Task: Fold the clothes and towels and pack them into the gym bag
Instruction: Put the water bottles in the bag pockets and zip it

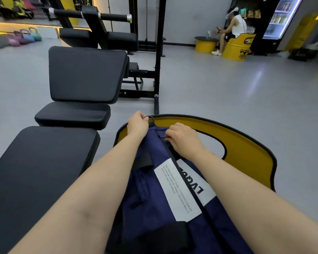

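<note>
Gym bag (pixel 160 195), navy with white labels, sits in a yellow chair (pixel 250 158) beside a black padded bench (pixel 37 162). At its far end, the left hand (pixel 137 123) curls its fingers around a black loop (pixel 151 118). Just right, the right hand (pixel 182 138) pinches the zipper pull (pixel 162 136) with curled fingers.

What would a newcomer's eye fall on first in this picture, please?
First, the navy gym bag with its white printed label, lying low in the middle on a yellow chair. At its far end the left hand grips a black loop, while the right hand pinches the zip. Black bench pads fill the left side.
</note>
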